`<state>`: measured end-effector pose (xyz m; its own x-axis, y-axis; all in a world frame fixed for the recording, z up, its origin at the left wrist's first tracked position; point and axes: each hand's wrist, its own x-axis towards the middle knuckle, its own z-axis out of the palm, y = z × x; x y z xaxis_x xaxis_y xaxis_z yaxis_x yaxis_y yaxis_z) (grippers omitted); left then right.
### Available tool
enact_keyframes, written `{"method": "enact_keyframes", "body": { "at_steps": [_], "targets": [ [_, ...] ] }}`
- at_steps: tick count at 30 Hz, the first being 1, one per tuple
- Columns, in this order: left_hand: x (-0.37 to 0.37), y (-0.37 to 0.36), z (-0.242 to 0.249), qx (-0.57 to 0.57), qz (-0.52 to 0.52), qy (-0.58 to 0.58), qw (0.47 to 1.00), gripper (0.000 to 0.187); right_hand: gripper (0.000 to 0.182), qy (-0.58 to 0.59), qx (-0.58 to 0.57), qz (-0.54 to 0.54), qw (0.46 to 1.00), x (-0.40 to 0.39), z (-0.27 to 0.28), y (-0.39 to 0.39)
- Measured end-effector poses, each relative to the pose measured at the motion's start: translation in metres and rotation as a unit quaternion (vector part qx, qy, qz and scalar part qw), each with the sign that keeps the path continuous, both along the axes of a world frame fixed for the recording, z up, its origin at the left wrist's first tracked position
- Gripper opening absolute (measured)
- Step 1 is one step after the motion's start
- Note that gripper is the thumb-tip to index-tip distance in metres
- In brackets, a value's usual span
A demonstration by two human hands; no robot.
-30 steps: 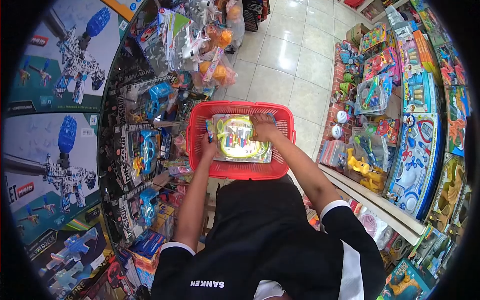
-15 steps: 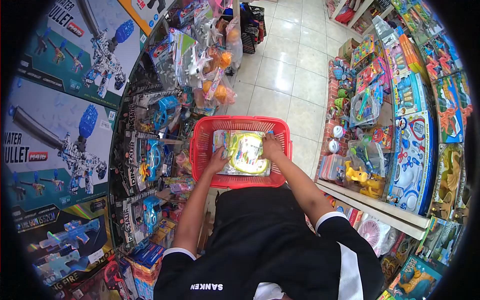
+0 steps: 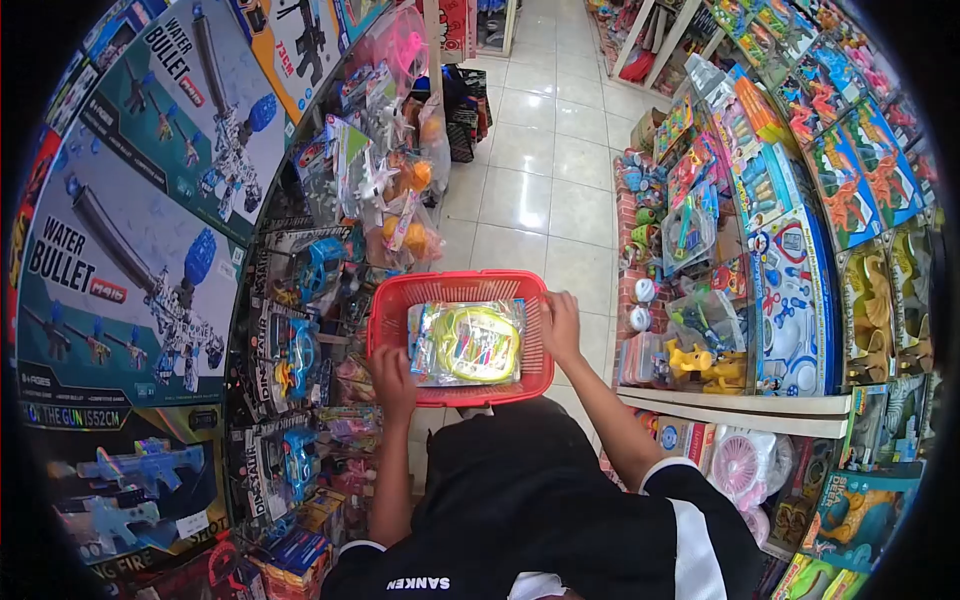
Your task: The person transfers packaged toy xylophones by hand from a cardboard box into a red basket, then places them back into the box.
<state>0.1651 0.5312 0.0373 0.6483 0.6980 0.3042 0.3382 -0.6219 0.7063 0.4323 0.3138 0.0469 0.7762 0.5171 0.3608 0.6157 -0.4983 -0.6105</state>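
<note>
Holding the red basket (image 3: 480, 289) of packaged toys (image 3: 475, 345) between left hand (image 3: 392, 375) and right hand (image 3: 560, 325), with fingers (image 3: 386, 358) curled over its sides, seemingly needing level support.

Room above basket (image 3: 393, 312); shelf (image 3: 740, 412) at right

Hands (image 3: 393, 380) moved from packaged toy (image 3: 472, 343) to opposite sides of red basket (image 3: 455, 285).

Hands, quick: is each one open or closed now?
Left hand: on the red basket, left side; grip cannot be told.
Right hand: at its right rim; grip unclear.
</note>
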Motion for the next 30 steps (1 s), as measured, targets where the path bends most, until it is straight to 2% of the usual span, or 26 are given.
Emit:
{"method": "enact_keyframes", "body": {
  "at_steps": [1, 2, 3, 4, 5, 7, 8, 9, 10, 11, 13, 14, 16, 17, 19, 20, 22, 23, 25, 28, 29, 30],
  "targets": [
    [-0.015, -0.006, -0.003, 0.057, 0.053, 0.006, 0.997, 0.029, 0.023, -0.003, -0.001, 0.001, 1.000, -0.005, -0.002, -0.011],
    [-0.026, -0.015, -0.007, 0.057, 0.055, 0.002, 0.997, 0.029, 0.023, 0.048, 0.033, -0.019, 0.998, -0.012, -0.014, -0.023],
    [-0.036, -0.026, -0.012, 0.020, 0.122, -0.033, 0.992, 0.029, 0.023, 0.099, 0.068, -0.038, 0.992, -0.018, -0.029, -0.036],
    [-0.048, -0.036, -0.020, -0.016, 0.189, -0.069, 0.979, 0.029, 0.023, 0.090, 0.068, -0.046, 0.993, -0.023, -0.050, -0.050],
    [-0.062, -0.042, -0.044, -0.013, 0.192, -0.074, 0.979, 0.029, 0.024, 0.082, 0.068, -0.054, 0.993, -0.031, -0.076, -0.066],
    [-0.084, -0.057, -0.115, -0.008, 0.330, -0.030, 0.944, 0.031, 0.030, 0.256, 0.044, -0.109, 0.959, -0.047, -0.128, -0.101],
    [-0.092, -0.069, -0.132, -0.008, 0.335, -0.032, 0.941, 0.031, 0.036, 0.378, 0.039, -0.145, 0.913, -0.059, -0.132, -0.115],
    [-0.095, -0.082, -0.144, -0.072, 0.344, -0.035, 0.936, 0.030, 0.042, 0.493, 0.033, -0.178, 0.851, -0.065, -0.140, -0.128],
    [-0.103, -0.095, -0.156, -0.137, 0.351, -0.035, 0.926, 0.029, 0.049, 0.561, -0.011, -0.177, 0.809, -0.068, -0.147, -0.144],
    [-0.117, -0.108, -0.171, -0.136, 0.355, -0.035, 0.924, 0.029, 0.055, 0.625, -0.056, -0.175, 0.759, -0.068, -0.162, -0.165],
    [-0.149, -0.128, -0.194, -0.187, 0.206, 0.199, 0.940, 0.032, 0.061, 0.624, -0.241, -0.098, 0.737, -0.068, -0.177, -0.206],
    [-0.156, -0.139, -0.195, -0.185, 0.214, 0.196, 0.939, 0.032, 0.061, 0.622, -0.243, -0.091, 0.739, -0.064, -0.180, -0.221],
    [-0.168, -0.166, -0.196, -0.251, 0.188, 0.307, 0.899, 0.031, 0.058, 0.568, -0.431, 0.008, 0.702, -0.060, -0.184, -0.249],
    [-0.173, -0.179, -0.199, -0.251, 0.197, 0.303, 0.898, 0.031, 0.058, 0.563, -0.434, 0.015, 0.703, -0.062, -0.185, -0.263],
    [-0.185, -0.202, -0.212, -0.258, 0.206, 0.343, 0.879, 0.031, 0.054, 0.582, -0.346, -0.045, 0.734, -0.066, -0.189, -0.288],
    [-0.191, -0.216, -0.215, -0.260, 0.215, 0.342, 0.877, 0.031, 0.054, 0.581, -0.351, -0.037, 0.734, -0.069, -0.192, -0.300],
    [-0.193, -0.243, -0.219, -0.190, 0.215, 0.353, 0.891, 0.030, 0.052, 0.583, -0.303, -0.055, 0.752, -0.073, -0.199, -0.323],
    [-0.195, -0.257, -0.221, -0.196, 0.225, 0.357, 0.885, 0.030, 0.051, 0.568, -0.317, -0.020, 0.760, -0.074, -0.204, -0.337],
    [-0.205, -0.288, -0.223, -0.261, 0.249, 0.278, 0.890, 0.032, 0.049, 0.551, -0.352, 0.019, 0.756, -0.081, -0.217, -0.371],
    [-0.226, -0.349, -0.223, -0.293, 0.247, 0.253, 0.889, 0.039, 0.047, 0.499, -0.390, 0.078, 0.770, -0.086, -0.226, -0.407],
    [-0.241, -0.370, -0.220, -0.295, 0.256, 0.255, 0.885, 0.039, 0.042, 0.499, -0.420, 0.074, 0.755, -0.089, -0.223, -0.415],
    [-0.257, -0.394, -0.218, -0.289, 0.241, 0.308, 0.874, 0.042, 0.037, 0.495, -0.452, 0.071, 0.738, -0.090, -0.222, -0.424]
  ]
}}
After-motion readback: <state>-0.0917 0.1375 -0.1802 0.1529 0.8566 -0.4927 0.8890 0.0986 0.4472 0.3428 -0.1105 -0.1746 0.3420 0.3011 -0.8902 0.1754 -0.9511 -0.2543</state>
